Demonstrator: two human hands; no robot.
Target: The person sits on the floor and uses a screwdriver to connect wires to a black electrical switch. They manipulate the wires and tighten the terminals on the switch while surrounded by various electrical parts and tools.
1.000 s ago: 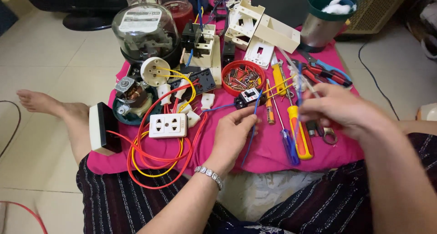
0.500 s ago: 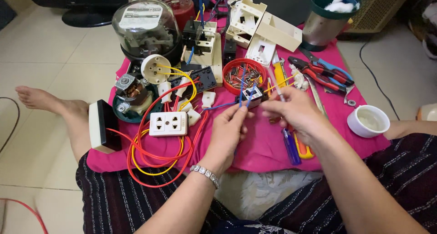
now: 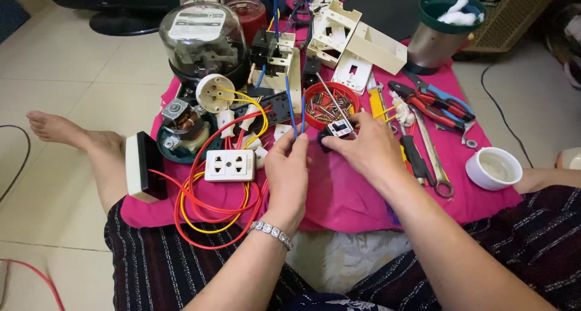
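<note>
Together, left hand (image 3: pixel 289 166) pinches thin blue wire (image 3: pixel 290 108); right hand (image 3: pixel 369 150) grips boxy black switch (image 3: pixel 336 131).

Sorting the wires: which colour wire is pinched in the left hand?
The blue wire, standing up from the left hand; the red wires and yellow wires lie loose on the pink cloth.

Small black electrical part and blue wire, held over the pink cloth

The black part (image 3: pixel 334 131), white-faced, sits pinched just below the red screw bowl; the thin blue wire (image 3: pixel 290 108) rises upright beside it, its lower end gripped near the part.
</note>
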